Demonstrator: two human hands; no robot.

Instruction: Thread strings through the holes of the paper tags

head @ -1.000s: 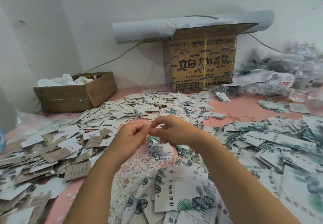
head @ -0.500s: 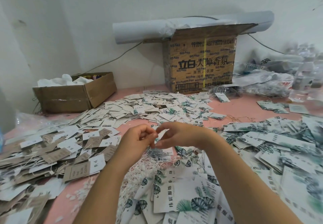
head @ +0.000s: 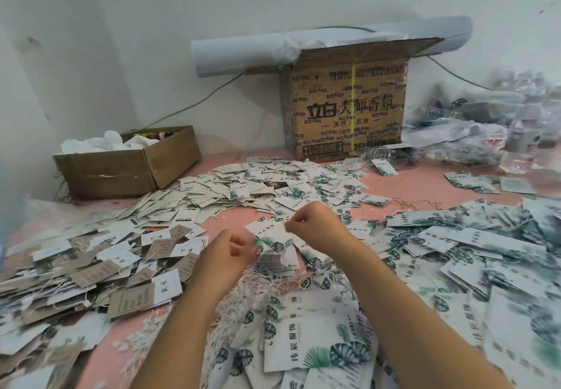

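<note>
Threading seemed under way: right hand (head: 312, 227) pinched the top of a white, leaf-printed paper tag (head: 267, 234), left hand (head: 228, 254) its lower edge; next, a thin pale string (head: 243, 286) needed drawing through.

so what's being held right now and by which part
A leaf-print paper tag. The right hand pinches its right edge; the left hand seems to pinch its lower left, leafy corner.
</note>
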